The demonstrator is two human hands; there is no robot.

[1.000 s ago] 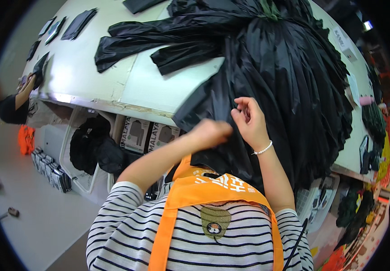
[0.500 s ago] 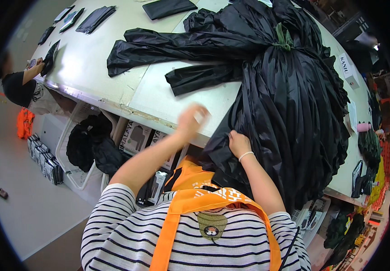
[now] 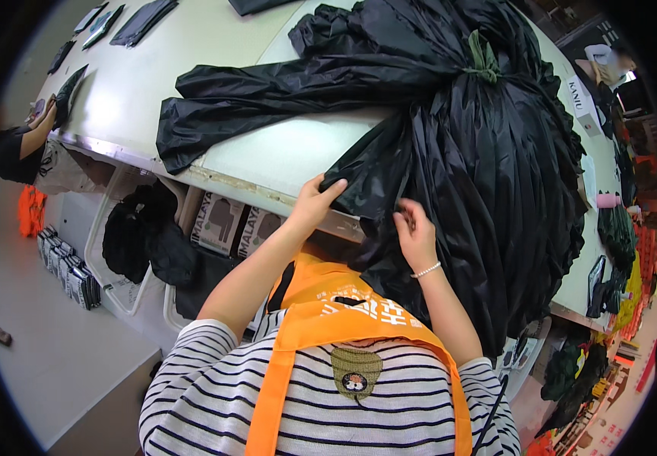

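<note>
A large bundle of shiny black garments point(image 3: 488, 197), tied near its top with a green cloth strip point(image 3: 482, 59), spreads over the table and hangs down its front edge. Long black sleeve-like pieces point(image 3: 245, 102) stretch out from it to the left. My left hand point(image 3: 318, 204) grips the end of a loose black garment piece point(image 3: 370, 175) at the table edge, thumb on top and fingers beneath. Close by, my right hand point(image 3: 417, 234) hovers before the hanging folds, its fingers bent but apart, with nothing visible between them.
Flat dark packs point(image 3: 143, 23) lie on the white table point(image 3: 134, 99) at the far left, where another person's hands point(image 3: 43, 121) hold a dark piece. Below the edge stand a white basket of black cloth point(image 3: 142, 235) and printed boxes point(image 3: 218, 220). A white box point(image 3: 583, 106) sits right.
My left hand has come down onto a short black piece, which now lies swung toward the table's front edge. My right hand has let go of the fabric and lifted slightly.
</note>
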